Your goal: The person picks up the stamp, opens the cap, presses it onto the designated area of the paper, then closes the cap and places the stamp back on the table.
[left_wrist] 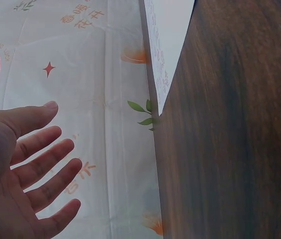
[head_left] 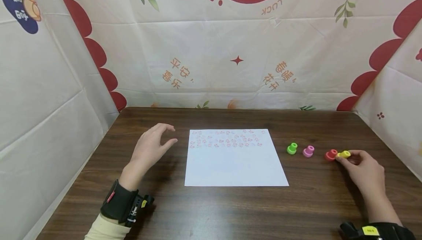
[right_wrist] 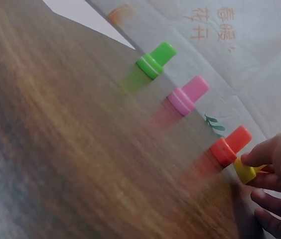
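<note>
My right hand (head_left: 367,172) pinches a small yellow toy stamp (head_left: 344,154) between thumb and fingers at the right of the table. The yellow stamp leans over, close beside an upright red stamp (head_left: 331,155); whether they touch I cannot tell. Left of these stand a pink stamp (head_left: 308,151) and a green stamp (head_left: 291,148), both upright. Rows of small red prints run along the top part of a white sheet of paper (head_left: 235,166) in the middle. To the paper's left my left hand (head_left: 150,146) hovers with nothing in it, its fingers (left_wrist: 56,189) spread apart.
Beneath everything is a dark brown wooden table (head_left: 211,210). A white patterned cloth (head_left: 211,42) hangs behind its far edge and along both sides. Each wrist wears a black strap (head_left: 119,200) with a small device on it.
</note>
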The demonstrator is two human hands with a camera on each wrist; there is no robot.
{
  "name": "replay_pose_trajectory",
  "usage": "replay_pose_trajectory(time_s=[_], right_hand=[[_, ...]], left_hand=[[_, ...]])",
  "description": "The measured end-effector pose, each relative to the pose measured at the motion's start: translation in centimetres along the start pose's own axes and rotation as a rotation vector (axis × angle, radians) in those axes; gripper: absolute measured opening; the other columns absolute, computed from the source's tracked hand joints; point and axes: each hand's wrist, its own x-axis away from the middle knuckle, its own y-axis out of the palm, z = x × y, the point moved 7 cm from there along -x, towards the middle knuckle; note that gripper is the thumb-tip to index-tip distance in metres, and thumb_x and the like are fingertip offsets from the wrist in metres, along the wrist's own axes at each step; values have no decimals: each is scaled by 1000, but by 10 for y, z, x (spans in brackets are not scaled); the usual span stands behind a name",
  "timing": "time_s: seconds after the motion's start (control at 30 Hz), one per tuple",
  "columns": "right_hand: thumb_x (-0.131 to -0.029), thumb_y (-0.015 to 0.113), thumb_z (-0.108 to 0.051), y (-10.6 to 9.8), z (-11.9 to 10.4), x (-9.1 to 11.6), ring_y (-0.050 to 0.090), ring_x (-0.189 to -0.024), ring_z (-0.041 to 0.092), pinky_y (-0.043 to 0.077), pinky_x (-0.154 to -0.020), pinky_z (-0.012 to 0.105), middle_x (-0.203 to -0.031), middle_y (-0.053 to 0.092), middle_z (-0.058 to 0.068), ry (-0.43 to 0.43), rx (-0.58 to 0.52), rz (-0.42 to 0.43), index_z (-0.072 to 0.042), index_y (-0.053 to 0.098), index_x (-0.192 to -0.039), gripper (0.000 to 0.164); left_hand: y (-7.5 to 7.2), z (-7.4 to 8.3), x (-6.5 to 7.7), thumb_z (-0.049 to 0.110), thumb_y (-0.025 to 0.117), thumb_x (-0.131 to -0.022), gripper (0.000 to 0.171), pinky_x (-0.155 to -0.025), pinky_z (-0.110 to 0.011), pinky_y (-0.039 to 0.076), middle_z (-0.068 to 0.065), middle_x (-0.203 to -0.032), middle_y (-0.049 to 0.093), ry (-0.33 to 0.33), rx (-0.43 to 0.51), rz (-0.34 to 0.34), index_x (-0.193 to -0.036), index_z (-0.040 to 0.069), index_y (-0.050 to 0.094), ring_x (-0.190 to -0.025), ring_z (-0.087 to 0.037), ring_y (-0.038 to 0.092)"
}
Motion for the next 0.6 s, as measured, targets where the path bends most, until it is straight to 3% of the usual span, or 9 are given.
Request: replay_pose_trajectory(time_s=[0.23, 0.33, 0.5, 0.6], right_hand=[[-97, 64, -27, 3, -3, -2, 54, -101, 52, 39, -80, 58, -117, 58, 39, -19, 32, -23, 13, 52, -125, 50], [-97, 64, -28, 4, -2, -2, 53, -102, 53, 39, -82, 59, -118, 57, 39, -10, 40, -35, 13, 51, -126, 52], [-98, 62, -34, 2, -1, -2, 53, -100, 50, 40, -77, 54, -116, 57, 39, -11, 35, -43, 12, 50, -127, 56], [-99, 58, -39, 1, -1, 0, 54, -99, 47, 39, -70, 44, -115, 57, 37, -17, 22, -35, 12, 50, -127, 59]], left_hand=[[0, 0, 0, 25, 74, -91, 35, -99, -51, 51, -9, -128, 66, 6, 2, 0, -123, 12, 63, -117, -30, 63], [0, 0, -1, 25, 74, -91, 36, -98, -50, 52, -9, -128, 66, 11, 1, 1, -122, 12, 63, -117, -29, 63], [0, 0, -1, 25, 74, -91, 36, -97, -50, 52, -9, -127, 66, 16, -1, 3, -122, 12, 64, -116, -29, 63], [1, 0, 0, 25, 74, -91, 35, -98, -50, 52, -10, -128, 66, 14, -4, 2, -122, 11, 64, -117, -30, 63]])
